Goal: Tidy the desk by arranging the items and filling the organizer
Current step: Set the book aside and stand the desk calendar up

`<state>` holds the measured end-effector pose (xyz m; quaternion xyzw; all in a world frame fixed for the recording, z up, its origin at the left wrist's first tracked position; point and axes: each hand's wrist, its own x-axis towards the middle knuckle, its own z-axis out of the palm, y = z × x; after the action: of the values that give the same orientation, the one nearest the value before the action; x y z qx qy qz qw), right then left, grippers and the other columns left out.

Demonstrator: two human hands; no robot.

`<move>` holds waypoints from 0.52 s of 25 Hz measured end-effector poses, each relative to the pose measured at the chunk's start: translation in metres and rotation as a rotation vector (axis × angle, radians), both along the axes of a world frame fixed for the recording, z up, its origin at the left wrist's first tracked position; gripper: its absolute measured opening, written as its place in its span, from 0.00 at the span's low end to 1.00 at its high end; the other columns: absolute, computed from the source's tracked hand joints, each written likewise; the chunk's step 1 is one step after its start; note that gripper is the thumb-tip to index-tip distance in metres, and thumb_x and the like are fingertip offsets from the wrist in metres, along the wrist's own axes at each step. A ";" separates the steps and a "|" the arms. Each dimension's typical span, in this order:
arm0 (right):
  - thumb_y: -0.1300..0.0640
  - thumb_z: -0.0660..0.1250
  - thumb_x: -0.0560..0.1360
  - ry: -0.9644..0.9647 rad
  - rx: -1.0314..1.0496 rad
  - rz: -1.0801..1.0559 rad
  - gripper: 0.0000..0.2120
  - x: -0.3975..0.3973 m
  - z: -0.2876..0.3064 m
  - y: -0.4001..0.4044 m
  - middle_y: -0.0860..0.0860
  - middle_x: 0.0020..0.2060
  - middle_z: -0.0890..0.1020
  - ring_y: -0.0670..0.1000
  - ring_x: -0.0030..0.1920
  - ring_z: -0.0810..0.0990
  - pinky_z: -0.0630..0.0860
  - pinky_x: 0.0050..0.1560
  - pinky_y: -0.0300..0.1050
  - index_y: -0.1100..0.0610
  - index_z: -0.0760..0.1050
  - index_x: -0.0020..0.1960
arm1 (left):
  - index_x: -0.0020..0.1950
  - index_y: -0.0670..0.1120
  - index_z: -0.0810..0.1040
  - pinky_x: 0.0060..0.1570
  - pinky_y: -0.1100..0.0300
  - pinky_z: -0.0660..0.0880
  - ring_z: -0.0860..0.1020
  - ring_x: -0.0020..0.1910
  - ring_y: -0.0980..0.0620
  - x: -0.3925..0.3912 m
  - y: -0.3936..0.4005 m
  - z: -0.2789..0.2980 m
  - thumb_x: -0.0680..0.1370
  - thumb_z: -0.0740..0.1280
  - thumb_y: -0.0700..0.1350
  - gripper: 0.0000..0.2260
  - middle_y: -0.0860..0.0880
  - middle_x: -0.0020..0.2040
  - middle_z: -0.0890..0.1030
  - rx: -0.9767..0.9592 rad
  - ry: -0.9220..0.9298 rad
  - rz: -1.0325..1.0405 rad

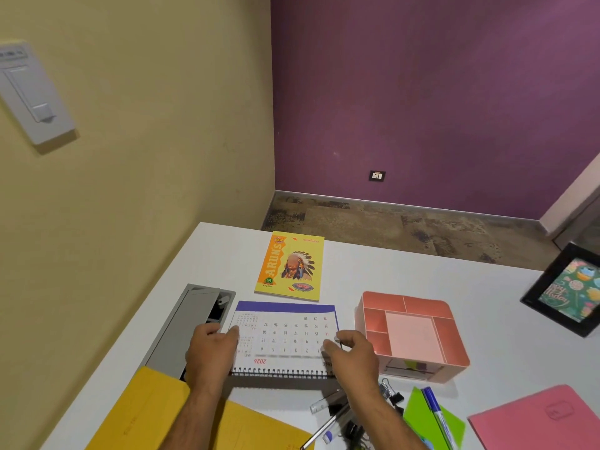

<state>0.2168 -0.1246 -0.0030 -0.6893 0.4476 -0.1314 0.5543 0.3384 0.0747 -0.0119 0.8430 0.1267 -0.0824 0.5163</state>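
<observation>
A spiral-bound desk calendar stands on the white desk, its printed page facing away from me. My left hand grips its left edge and my right hand grips its right edge. Right of the calendar sits the pink organizer, its top compartments empty, with small items visible in its lower front slot. Behind the calendar a yellow notebook lies flat. Pens, binder clips and a blue marker lie near the front under my right forearm.
A yellow envelope lies at front left, partly over a grey cable box set in the desk. A green sheet and a pink folder lie at front right. A black picture frame stands at the right edge.
</observation>
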 end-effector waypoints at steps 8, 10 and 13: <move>0.55 0.76 0.69 -0.253 0.061 -0.089 0.05 0.004 0.028 -0.028 0.47 0.47 0.83 0.48 0.49 0.81 0.78 0.54 0.51 0.52 0.82 0.44 | 0.54 0.49 0.78 0.40 0.52 0.81 0.82 0.45 0.53 -0.001 -0.003 0.037 0.75 0.73 0.46 0.09 0.55 0.46 0.82 -0.270 -0.301 0.004; 0.52 0.76 0.67 -0.303 0.066 -0.080 0.06 0.007 0.033 -0.031 0.48 0.47 0.84 0.50 0.50 0.82 0.78 0.56 0.57 0.50 0.82 0.43 | 0.55 0.48 0.78 0.41 0.54 0.80 0.81 0.46 0.54 0.000 -0.007 0.042 0.75 0.72 0.45 0.10 0.54 0.47 0.82 -0.316 -0.340 -0.011; 0.50 0.76 0.64 -0.380 0.098 -0.033 0.12 0.009 0.040 -0.033 0.48 0.52 0.82 0.52 0.55 0.80 0.78 0.57 0.58 0.50 0.82 0.46 | 0.57 0.47 0.78 0.40 0.59 0.82 0.81 0.46 0.58 0.005 -0.008 0.044 0.75 0.73 0.42 0.12 0.54 0.50 0.81 -0.360 -0.359 -0.036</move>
<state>0.2257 -0.1577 0.0369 -0.6167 0.3522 -0.2464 0.6595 0.3432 0.0670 0.0325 0.7408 0.0013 0.0379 0.6707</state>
